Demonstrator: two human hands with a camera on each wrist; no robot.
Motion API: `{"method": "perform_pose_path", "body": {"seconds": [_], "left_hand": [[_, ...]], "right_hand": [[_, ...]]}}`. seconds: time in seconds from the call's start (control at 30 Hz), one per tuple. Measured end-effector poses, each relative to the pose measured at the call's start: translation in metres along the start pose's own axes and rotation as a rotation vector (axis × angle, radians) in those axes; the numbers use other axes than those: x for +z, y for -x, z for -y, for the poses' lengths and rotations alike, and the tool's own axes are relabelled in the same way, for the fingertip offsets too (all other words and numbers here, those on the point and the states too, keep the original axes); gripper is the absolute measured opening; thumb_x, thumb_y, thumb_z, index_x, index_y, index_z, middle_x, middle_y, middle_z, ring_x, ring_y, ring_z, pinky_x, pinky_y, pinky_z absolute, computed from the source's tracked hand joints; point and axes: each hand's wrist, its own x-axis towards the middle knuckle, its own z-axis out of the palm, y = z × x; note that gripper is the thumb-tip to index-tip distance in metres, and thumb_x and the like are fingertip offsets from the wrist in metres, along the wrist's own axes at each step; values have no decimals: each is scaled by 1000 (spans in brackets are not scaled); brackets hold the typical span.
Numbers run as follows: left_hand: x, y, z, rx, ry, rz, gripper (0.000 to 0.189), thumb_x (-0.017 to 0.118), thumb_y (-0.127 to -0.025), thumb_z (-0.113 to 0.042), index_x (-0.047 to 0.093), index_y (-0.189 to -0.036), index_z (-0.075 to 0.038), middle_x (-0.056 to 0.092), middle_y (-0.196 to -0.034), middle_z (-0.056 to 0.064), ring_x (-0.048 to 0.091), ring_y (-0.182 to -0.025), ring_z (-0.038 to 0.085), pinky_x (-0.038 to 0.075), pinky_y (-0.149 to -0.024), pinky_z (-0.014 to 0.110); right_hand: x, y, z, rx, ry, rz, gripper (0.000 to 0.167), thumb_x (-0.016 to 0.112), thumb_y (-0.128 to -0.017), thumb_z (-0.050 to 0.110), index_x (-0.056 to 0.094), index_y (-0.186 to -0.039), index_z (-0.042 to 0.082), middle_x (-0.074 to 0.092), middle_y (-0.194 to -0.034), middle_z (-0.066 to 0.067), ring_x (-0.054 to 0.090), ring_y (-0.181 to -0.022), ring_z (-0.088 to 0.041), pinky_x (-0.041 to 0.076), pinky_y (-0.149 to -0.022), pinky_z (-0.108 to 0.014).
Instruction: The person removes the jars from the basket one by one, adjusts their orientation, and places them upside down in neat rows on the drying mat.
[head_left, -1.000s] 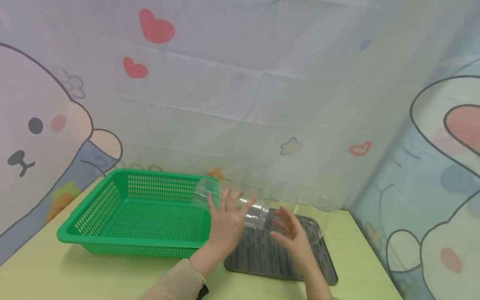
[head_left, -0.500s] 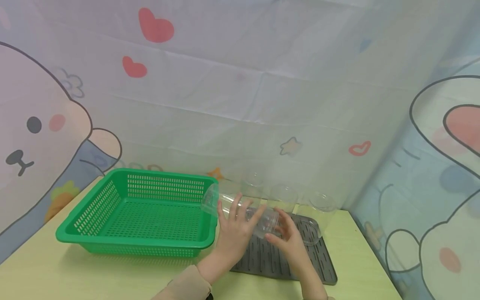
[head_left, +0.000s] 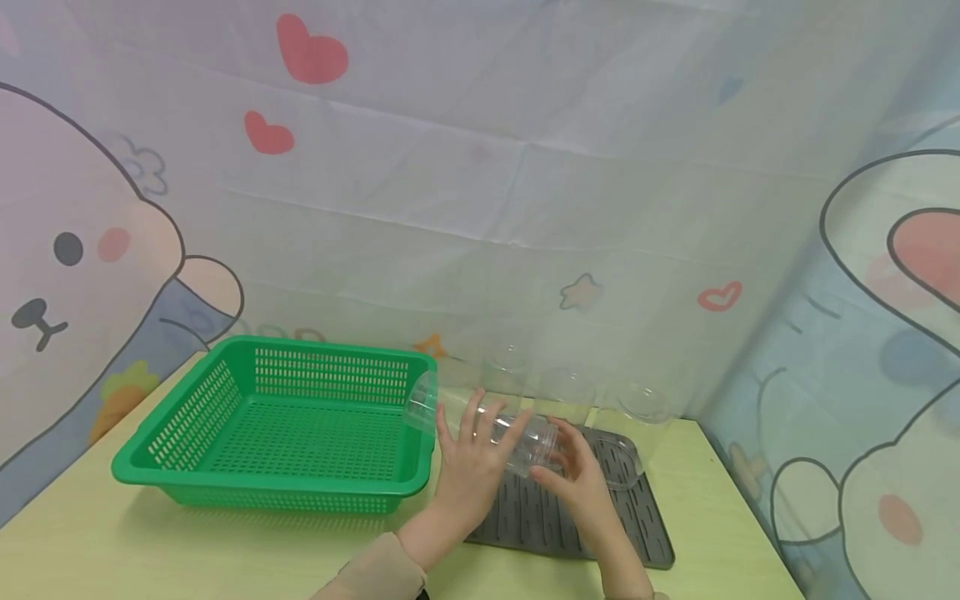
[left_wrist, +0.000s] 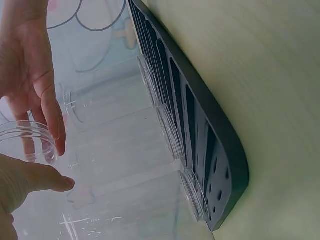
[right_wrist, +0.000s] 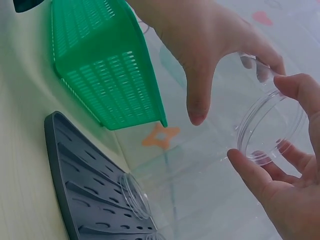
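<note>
A clear jar is held tilted on its side above the mat, its plain end over the basket's right edge. My left hand grips the jar around its body, fingers spread over it. At the ridged mouth, my right hand holds the rim between thumb and curled fingers. The right wrist view shows this open, threaded mouth with fingers on both sides of it.
A green perforated basket stands on the left of the pale table. On a dark ribbed drying mat at right stand several more clear jars, one clear jar at its right. A printed curtain hangs behind.
A second ago my right hand was open and apart from the jar. The jar has shifted rightward and lower in my left hand, and my right fingers now hold its mouth.
</note>
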Motion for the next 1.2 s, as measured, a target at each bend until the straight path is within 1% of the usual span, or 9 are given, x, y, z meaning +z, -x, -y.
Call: {"method": "perform_pose_path", "body": {"seconds": [0.17,0.3,0.43,0.53,0.67,0.77,0.87,0.97,1.2], "left_hand": [[-4,-2,-1,-2,11,29,87,91,-58,-6,54,-134,-26,48,-130,9,42,-131,38,39,-92,75],[-11,-4,-1,-5,52,103,95,93,-55,-14,51,-139,-26,43,-143,12,35,-137,42,37,-95,76],[-19,-9,2,-37,167,156,98,92,-57,-21,45,-143,-24,34,-153,16,29,-140,47,33,-96,78],[-23,-13,4,-101,343,148,94,89,-63,-22,42,-145,-21,29,-156,17,25,-141,49,28,-98,81],[-24,-16,7,-272,695,101,90,82,-72,-19,36,-148,-14,22,-160,18,16,-146,48,19,-102,81],[-24,-16,8,-453,974,54,93,80,-77,-22,27,-153,-9,16,-162,17,10,-149,43,16,-107,78],[-23,-17,8,-649,1210,-1,101,79,-81,-27,14,-157,-12,9,-164,13,5,-151,38,12,-113,72],[-22,-17,6,-806,1367,-62,110,80,-81,-33,2,-158,-20,2,-165,6,-1,-152,32,8,-118,66],[-16,-20,4,-1044,1721,-114,118,77,-84,-27,-18,-154,-33,-16,-164,2,0,-152,34,10,-118,65]], "right_hand": [[-1,0,1,-5,-19,-19,67,69,-88,5,37,-147,12,42,-144,-16,47,-128,-37,50,-97,-49],[-3,1,3,-16,-22,-38,66,69,-88,4,37,-146,10,46,-141,-14,49,-126,-35,50,-97,-44],[-7,1,4,-8,-13,-63,67,68,-89,6,36,-147,10,45,-143,-14,48,-128,-35,51,-98,-43],[-11,1,5,3,-9,-83,67,67,-90,7,34,-148,11,43,-145,-14,47,-130,-33,49,-100,-46],[-17,1,7,14,3,-123,68,67,-91,8,31,-149,12,41,-144,-12,46,-128,-24,46,-101,-43],[-21,2,9,21,3,-147,69,66,-92,9,30,-150,12,40,-143,-9,48,-122,-13,47,-98,-33],[-24,3,10,18,-27,-157,68,64,-93,8,28,-151,11,40,-142,-7,50,-118,-3,48,-93,-22],[-25,3,12,15,-56,-161,68,62,-94,7,26,-151,9,40,-142,-8,51,-116,2,48,-91,-16],[-26,4,16,-1,-111,-175,68,61,-93,4,25,-151,8,39,-142,-8,53,-114,3,48,-90,-14]]}}
